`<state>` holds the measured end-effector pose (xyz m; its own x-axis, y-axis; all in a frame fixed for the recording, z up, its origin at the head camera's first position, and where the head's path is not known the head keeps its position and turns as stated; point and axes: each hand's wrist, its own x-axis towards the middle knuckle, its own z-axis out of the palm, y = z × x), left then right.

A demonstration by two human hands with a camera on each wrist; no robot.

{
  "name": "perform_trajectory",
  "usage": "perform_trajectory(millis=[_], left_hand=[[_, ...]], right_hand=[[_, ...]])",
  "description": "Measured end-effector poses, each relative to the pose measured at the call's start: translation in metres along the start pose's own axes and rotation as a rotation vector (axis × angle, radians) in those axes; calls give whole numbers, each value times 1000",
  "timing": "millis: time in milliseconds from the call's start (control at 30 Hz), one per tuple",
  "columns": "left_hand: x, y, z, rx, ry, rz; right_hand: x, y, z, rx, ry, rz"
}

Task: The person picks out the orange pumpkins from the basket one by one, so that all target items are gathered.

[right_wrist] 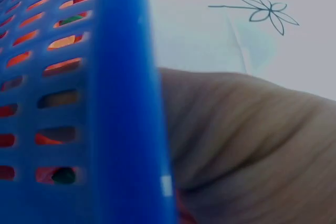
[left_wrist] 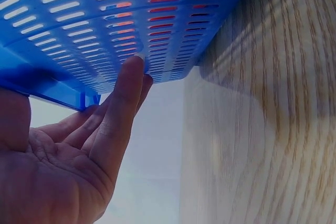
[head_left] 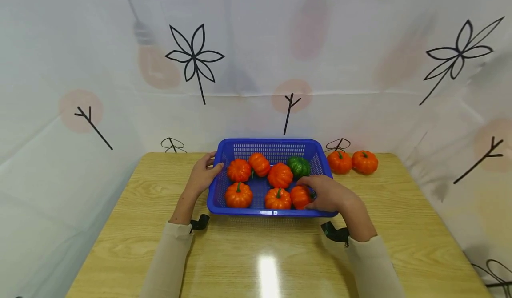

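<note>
Standing before a white cloth (head_left: 248, 116) printed with black line flowers and pale pink patches, the pale wooden table (head_left: 224, 258) carries a blue basket (head_left: 274, 212) with slotted walls. Twelve o'clock is the table's far edge; a streak of glare lies on the wood at six o'clock from the basket.

Both forearms wear beige sleeves (head_left: 168, 260) and enter from the near side, each with a black fitting (head_left: 335, 232) at the wrist. At the basket's nine o'clock, the left hand (head_left: 201, 173) holds its side: the thumb lies at the rim, and the fingers stretch along the outside of the slotted wall. From four o'clock, the right hand (head_left: 330, 193) reaches over the rim, palm down, its fingers bent around an orange pumpkin (head_left: 299, 196) and gripping it inside the basket, at five o'clock.

Just beside that one, at six o'clock, sits another orange pumpkin with a green stem (head_left: 278, 199). A green pumpkin (head_left: 298, 167) rests at two o'clock, beyond the right fingers. Four other orange pumpkins (head_left: 239, 170) lie at eight, ten and eleven o'clock and near the middle. Outside, between two and three o'clock, a pair of orange pumpkins (head_left: 365, 162) sits side by side on the table.
</note>
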<state>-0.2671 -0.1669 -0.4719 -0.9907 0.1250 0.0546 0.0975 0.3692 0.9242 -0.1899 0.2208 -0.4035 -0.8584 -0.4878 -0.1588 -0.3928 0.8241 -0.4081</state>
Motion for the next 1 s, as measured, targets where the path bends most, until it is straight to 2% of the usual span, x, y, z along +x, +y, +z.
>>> perform_trajectory(millis=[300,567,767,1000], left_hand=[[-1,0,-2,4,-7,9],[-1,2,-2,-5,-13,17],[-1,2,-1,-4,-17,27],[0,1,-2,3,-15,28]], right_hand=[[8,1,8,-29,22,-94],[12,5,13,36,14,-120],[13,9,13,32,49,-171],[10,11,12,56,80,-186]])
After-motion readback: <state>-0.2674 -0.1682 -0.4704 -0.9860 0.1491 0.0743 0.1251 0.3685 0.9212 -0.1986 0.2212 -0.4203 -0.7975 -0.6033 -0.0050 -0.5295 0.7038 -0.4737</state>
